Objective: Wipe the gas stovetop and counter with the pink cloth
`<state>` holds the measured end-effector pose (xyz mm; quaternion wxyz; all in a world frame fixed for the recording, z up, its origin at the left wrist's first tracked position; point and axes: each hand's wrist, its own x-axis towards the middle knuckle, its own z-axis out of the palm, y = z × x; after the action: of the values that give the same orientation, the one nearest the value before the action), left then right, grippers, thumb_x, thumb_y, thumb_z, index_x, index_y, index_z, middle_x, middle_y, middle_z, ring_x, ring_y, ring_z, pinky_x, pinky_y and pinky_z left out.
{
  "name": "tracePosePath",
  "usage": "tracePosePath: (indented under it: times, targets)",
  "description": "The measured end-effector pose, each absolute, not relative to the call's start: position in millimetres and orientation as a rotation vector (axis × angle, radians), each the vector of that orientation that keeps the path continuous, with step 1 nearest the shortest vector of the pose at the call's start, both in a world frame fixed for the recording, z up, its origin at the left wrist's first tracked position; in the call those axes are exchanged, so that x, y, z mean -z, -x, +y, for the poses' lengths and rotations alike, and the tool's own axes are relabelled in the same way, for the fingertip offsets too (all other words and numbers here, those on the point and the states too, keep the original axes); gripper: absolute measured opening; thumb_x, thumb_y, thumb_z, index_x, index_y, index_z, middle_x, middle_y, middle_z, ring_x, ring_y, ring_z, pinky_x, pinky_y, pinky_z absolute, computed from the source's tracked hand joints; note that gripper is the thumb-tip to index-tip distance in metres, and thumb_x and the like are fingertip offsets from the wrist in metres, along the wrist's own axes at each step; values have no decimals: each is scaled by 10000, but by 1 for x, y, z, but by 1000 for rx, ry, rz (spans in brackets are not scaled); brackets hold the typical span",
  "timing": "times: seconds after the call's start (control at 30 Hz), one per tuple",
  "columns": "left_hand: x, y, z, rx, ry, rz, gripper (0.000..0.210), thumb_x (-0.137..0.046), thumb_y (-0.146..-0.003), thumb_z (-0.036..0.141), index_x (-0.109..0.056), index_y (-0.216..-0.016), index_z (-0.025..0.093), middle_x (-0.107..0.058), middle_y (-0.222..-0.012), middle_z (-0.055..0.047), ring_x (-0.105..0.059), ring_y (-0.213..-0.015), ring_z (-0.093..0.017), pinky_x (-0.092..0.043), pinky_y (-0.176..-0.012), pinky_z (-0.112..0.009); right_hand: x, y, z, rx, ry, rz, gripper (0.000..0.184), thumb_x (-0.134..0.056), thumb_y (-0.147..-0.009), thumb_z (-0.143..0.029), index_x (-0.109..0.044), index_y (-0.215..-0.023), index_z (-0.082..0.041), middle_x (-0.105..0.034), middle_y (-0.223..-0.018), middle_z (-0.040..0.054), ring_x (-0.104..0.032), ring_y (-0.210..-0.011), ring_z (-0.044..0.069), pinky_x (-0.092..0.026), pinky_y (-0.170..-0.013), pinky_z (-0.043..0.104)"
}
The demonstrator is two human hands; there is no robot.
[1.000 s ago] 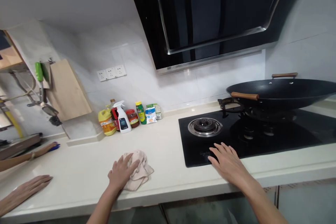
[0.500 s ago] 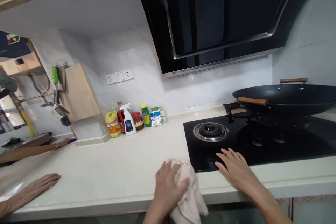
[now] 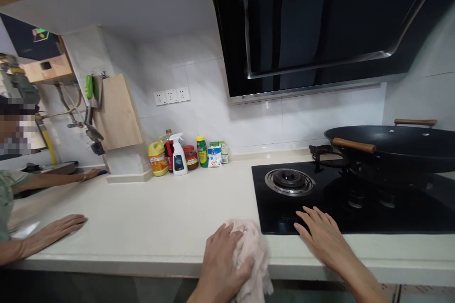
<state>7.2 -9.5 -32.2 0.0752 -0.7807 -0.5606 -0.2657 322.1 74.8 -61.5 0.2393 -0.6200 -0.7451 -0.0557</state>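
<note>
My left hand is closed over a pale pink cloth, pressing it on the white countertop just left of the stove. Part of the cloth hangs over the counter's front edge. My right hand rests with fingers spread on the front edge of the black gas stove and holds nothing. The bare left burner lies just beyond it. A large black wok with wooden handles sits over the stove's right side.
At the left, another person's hand lies flat on the counter, and their other hand is near a blue item. A white spray bottle, a yellow jug and several containers stand by the wall. A range hood overhangs the stove.
The view has swung a little left, bringing more of the other person into sight. My left hand and the cloth have shifted slightly on the counter; my right hand stays on the stove's edge.
</note>
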Motion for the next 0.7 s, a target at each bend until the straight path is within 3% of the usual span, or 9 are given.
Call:
tracePosePath:
  times: [0.2,0.43,0.7]
  targets:
    - [51,79,-17,897,2013,-1818,459,-538,-865,525,-666,-1253,317,-627,-1378,-43,-527,-1332,-311,-435,-1106,-500,59,-320,73,128,1682,-2022,584,-338,-978,-550,-621,-1362,-212,-510,-1499,92,-363,-1444,347,-258,-1180,563]
    - [34,168,-26,1044,1814,-2023,534,-449,-837,602,-662,-1218,294,-673,-1312,-16,-569,-1287,-286,-416,-1141,-458,56,-318,73,161,1705,-2024,567,-362,-970,-524,-628,-1356,-207,-522,-1491,91,-380,-1432,352,-263,-1174,557]
    - [53,171,-22,1218,1504,-1921,511,-365,-894,544,-638,-1187,226,-672,-1278,-116,-568,-1272,-299,-395,-1147,-422,51,-317,70,121,1736,-2047,584,-342,-976,-524,-612,-1378,-198,-505,-1505,97,-356,-1449,347,-248,-1184,548]
